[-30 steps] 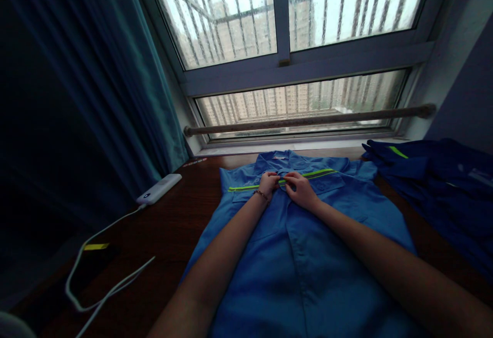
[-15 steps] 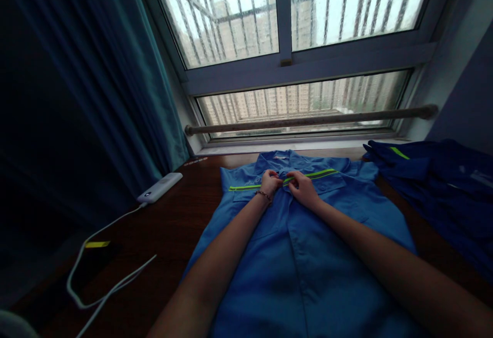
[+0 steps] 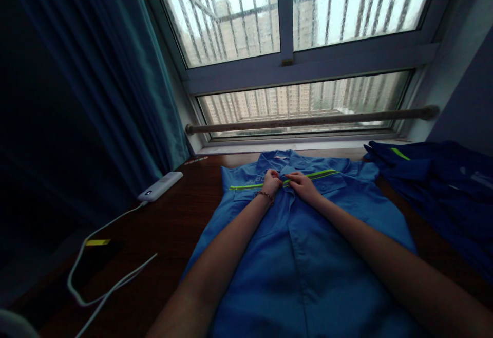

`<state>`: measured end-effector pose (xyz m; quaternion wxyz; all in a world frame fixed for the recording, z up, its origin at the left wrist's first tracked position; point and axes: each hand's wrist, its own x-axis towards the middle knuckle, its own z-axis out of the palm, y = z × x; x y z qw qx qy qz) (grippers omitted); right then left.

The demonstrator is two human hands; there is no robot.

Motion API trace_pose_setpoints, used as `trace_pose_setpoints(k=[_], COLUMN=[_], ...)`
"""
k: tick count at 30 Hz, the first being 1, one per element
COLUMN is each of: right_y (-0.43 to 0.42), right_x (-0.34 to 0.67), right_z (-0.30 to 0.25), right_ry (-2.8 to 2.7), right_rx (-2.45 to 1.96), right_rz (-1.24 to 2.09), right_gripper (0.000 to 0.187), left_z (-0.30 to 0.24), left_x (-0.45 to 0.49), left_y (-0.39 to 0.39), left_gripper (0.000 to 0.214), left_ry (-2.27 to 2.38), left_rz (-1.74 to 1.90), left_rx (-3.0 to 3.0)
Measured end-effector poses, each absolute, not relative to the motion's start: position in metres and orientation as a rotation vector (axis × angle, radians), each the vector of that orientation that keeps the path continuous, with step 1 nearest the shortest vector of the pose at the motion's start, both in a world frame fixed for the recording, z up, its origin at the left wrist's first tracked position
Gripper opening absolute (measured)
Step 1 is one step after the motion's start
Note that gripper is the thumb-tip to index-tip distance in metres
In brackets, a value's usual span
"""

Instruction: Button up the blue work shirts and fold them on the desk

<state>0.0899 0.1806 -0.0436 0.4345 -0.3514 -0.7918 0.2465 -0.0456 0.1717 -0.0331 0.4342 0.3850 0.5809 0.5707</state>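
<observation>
A blue work shirt [image 3: 265, 256] with a yellow-green stripe across the chest lies face up, its collar toward the window. My left hand [image 3: 271, 183], a beaded bracelet at the wrist, pinches the front placket at stripe height. Close beside it, my right hand [image 3: 302, 186] grips the other side of the placket, thumb and fingers together on the cloth. The fabric bunches between the two hands. Whatever small part lies between the fingertips, such as a button, is hidden.
On the right lies a darker blue garment [image 3: 435, 189]. A white power bank [image 3: 160, 186] with a white cable [image 3: 111, 222] rests on the brown wooden surface [image 3: 173, 235] at left. Behind are a rail [image 3: 308, 121] and window; a blue curtain [image 3: 127, 81] hangs left.
The fingers of my right hand have shifted slightly and lie flatter over the placket. My left hand has turned a little, staying at the same spot. The shirt keeps its place.
</observation>
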Motion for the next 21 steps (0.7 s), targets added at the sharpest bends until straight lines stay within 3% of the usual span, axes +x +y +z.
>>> trace_pose_setpoints(k=[10, 21], right_y=[0.177, 0.173], right_x=[0.091, 0.090], right_z=[-0.047, -0.045], right_ry=[-2.059, -1.999], right_rx=[-0.787, -0.751], right_rz=[0.467, 0.517], right_gripper=[0.040, 0.044], left_z=[-0.027, -0.033], left_x=[-0.050, -0.053], left_y=[0.170, 0.174], left_gripper=[0.027, 0.037], left_ry=[1.352, 1.336], left_rz=[1.360, 1.357], left_rx=[0.879, 0.921])
